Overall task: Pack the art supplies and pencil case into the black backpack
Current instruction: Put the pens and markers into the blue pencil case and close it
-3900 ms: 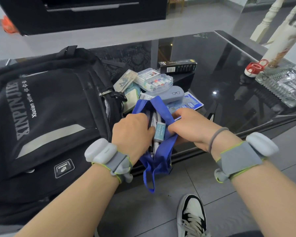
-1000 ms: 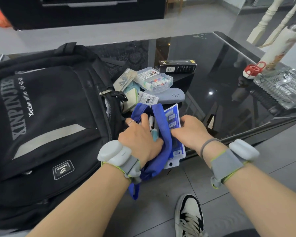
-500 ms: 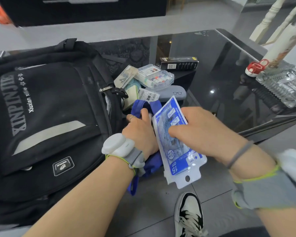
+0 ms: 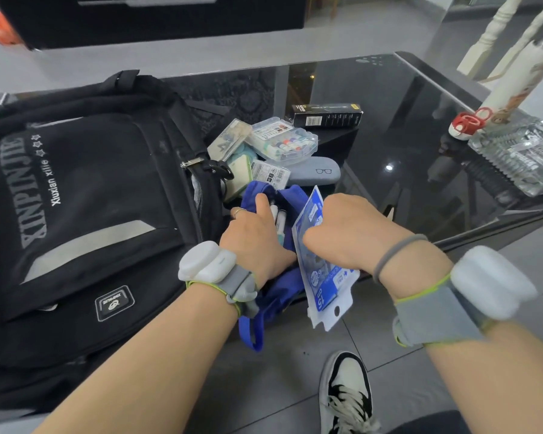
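Note:
The black backpack (image 4: 85, 220) lies flat on the left of the glass table. At the table's front edge my left hand (image 4: 254, 242) grips the open blue pencil case (image 4: 279, 289), with pens showing in its mouth. My right hand (image 4: 351, 233) holds a blue-and-white packet marked 15 cm (image 4: 326, 296), its top end at the case's opening. Behind the case lie a clear box of coloured items (image 4: 282, 142), a grey glasses case (image 4: 314, 175), a small labelled packet (image 4: 270, 173) and a flat clear box (image 4: 229, 139).
A black carton (image 4: 326, 115) lies further back on the table (image 4: 405, 126). A clear plastic tray (image 4: 521, 155) and a red-and-white item (image 4: 466, 123) sit at the right edge. My shoe (image 4: 345, 393) is on the grey floor below the table's front edge.
My right hand picked up the blue-and-white packet from the table, lifted it, and has now brought it back down against the mouth of the blue case. My left hand keeps holding the case.

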Available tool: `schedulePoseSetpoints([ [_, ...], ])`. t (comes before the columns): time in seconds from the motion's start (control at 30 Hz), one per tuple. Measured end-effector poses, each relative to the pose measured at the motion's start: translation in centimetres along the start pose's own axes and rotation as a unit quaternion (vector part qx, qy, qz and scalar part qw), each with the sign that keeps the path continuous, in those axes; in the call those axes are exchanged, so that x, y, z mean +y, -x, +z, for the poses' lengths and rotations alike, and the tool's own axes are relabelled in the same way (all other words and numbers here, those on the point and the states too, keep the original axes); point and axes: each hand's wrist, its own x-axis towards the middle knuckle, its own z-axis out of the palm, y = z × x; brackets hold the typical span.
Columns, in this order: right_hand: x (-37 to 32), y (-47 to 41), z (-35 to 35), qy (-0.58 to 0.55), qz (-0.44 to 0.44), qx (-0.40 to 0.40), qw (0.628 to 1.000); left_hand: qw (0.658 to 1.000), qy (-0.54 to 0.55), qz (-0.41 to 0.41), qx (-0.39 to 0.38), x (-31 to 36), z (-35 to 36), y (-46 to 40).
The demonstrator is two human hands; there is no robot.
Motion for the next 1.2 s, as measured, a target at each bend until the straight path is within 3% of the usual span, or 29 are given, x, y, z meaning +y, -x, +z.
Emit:
schedulePoseSetpoints([
  [0.3, 0.4, -2.1, -0.5, -0.047, 0.013, 0.041, 0.998, 0.999, 0.019, 0.037, -0.021, 0.3, 0.1, 0.2],
  [0.4, 0.7, -2.0, -0.4, -0.064, -0.019, 0.05, 0.997, 0.999, -0.007, 0.035, -0.004, 0.6, 0.8, 0.3],
  [0.5, 0.2, -1.8, -0.2, -0.031, -0.042, 0.04, 0.998, 0.999, -0.019, 0.026, 0.014, 1.0, 1.1, 0.6],
  [0.93, -0.4, -1.5, -1.6, 0.084, 0.004, -0.01, 0.996, 0.999, 0.001, 0.039, -0.021, 0.8, 0.3, 0.7],
  [1.2, -2.0, -1.3, 0.0, 0.123, -0.047, 0.051, 0.99, 1.0, 0.011, 0.012, 0.006, 1.2, 1.0, 0.4],
])
